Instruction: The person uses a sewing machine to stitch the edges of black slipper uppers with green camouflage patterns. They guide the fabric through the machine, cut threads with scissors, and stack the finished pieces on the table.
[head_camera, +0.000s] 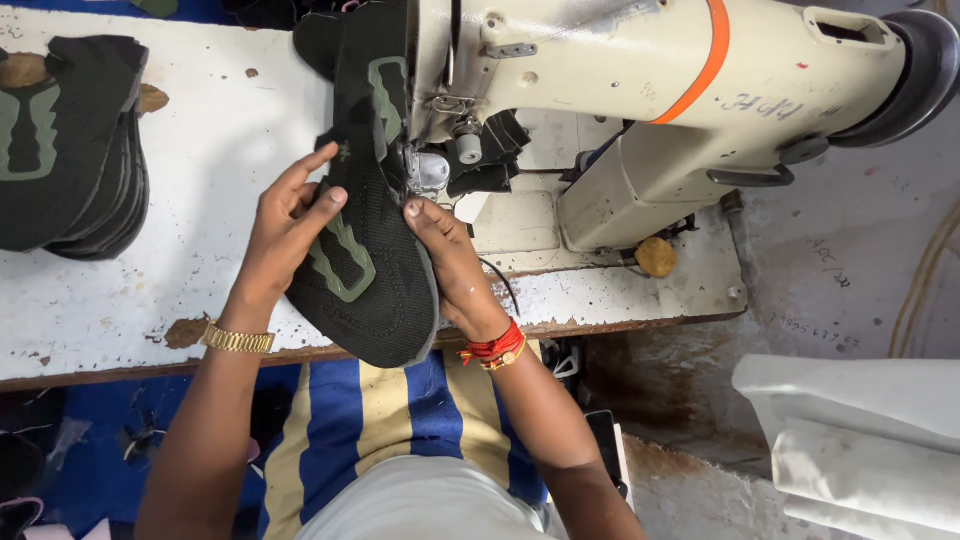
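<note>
A black knitted shoe upper (372, 270) with olive-green patches lies under the needle area (428, 170) of a cream sewing machine (640, 90). My left hand (285, 230) grips the upper's left edge, thumb and fingers pinching the fabric. A gold watch sits on that wrist. My right hand (450, 265) presses flat on the upper's right edge, fingertips close to the presser foot. Red threads and a bangle circle that wrist. The upper's far end runs up behind the machine head.
A stack of similar black and green uppers (70, 140) lies at the table's left. The worn white table (200, 300) has a chipped front edge. Folded white material (860, 440) sits at lower right. A striped blue and yellow cloth (380, 420) covers my lap.
</note>
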